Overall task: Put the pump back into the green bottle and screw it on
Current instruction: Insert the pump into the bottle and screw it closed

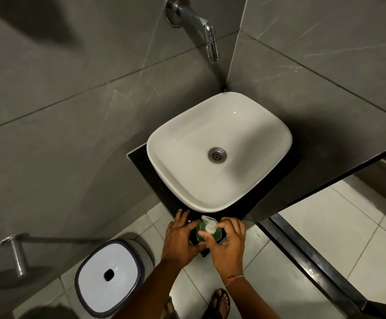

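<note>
Two hands are at work at the near corner of the black counter (151,180), seen from my head camera looking steeply down. The green bottle (201,231) stands upright on that corner, just in front of the white vessel basin (219,153), close to the basin's near rim. My left hand (180,238) wraps the bottle's left side, fingers extended forward along the counter edge and thumb curled toward the body of the bottle, holding it in place. My right hand (230,240) is closed around the white pump (210,224), thumb on the near side of the collar and fingers on the far side. The pump sits on top of the bottle neck with its clear nozzle pointing away and to the left; whether the collar is fully threaded down I cannot tell, because my fingers cover the joint. A thin string bracelet (234,279) circles my right wrist. The basin's metal drain (217,154) sits at its centre, and a chrome wall tap (201,26) projects from the grey tiled wall above it. Lower left, a white-lidded bin (108,273) stands on the pale floor tiles beside a chrome wall fitting (17,252). A sandalled foot (219,303) shows at the bottom edge.
</note>
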A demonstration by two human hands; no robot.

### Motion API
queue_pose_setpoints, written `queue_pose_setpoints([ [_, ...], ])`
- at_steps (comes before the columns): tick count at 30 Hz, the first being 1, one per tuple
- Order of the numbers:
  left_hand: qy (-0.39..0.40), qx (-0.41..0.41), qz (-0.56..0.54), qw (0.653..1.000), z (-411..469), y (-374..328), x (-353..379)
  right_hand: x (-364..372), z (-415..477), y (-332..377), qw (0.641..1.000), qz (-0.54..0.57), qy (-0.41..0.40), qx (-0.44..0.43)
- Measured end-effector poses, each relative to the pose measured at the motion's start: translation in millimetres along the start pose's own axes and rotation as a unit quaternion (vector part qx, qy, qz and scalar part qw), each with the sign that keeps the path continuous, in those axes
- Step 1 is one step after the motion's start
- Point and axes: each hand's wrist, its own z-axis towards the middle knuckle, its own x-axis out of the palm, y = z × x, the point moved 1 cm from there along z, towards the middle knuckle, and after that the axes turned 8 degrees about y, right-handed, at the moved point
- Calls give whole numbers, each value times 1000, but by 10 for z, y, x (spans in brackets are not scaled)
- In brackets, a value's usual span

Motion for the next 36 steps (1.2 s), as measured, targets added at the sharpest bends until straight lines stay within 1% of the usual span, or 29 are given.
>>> queue_pose_setpoints([
  [4, 1, -2, 2, 1000, 0, 13, 8, 5, 22, -17, 1000, 10, 11, -6],
  [8, 0, -5, 5, 1000, 0, 8, 7, -26, 21, -12, 998, 22, 45, -24],
  [11, 5, -5, 3, 1000, -6, -4, 5, -60, -8, -9, 997, 13, 72, -18],
  [13, 3, -3, 4, 1000, -8, -1, 2, -70, -30, 0, 998, -1, 67, -2],
  [16, 2, -2, 3, 1000, -6, 9, 9, -59, -46, 20, 999, 11, 24, 30],
  [19, 9, -4, 9, 1000, 4, 11, 4, -43, -54, 20, 999, 34, 2, 19],
  [22, 10, -6, 14, 1000, 19, 11, 11, -41, -58, -6, 999, 40, 16, 19],
  [27, 8, 0, 9, 1000, 12, 26, 18, -85, -117, -32, 997, 8, 68, 24],
  [33, -2, 0, -6, 1000, -1, 18, 15, -3, -55, 119, 998, 45, 7, 45],
  [36, 5, -4, 1, 1000, 6, 19, 10, 5, -80, 98, 997, 66, 20, 38],
])
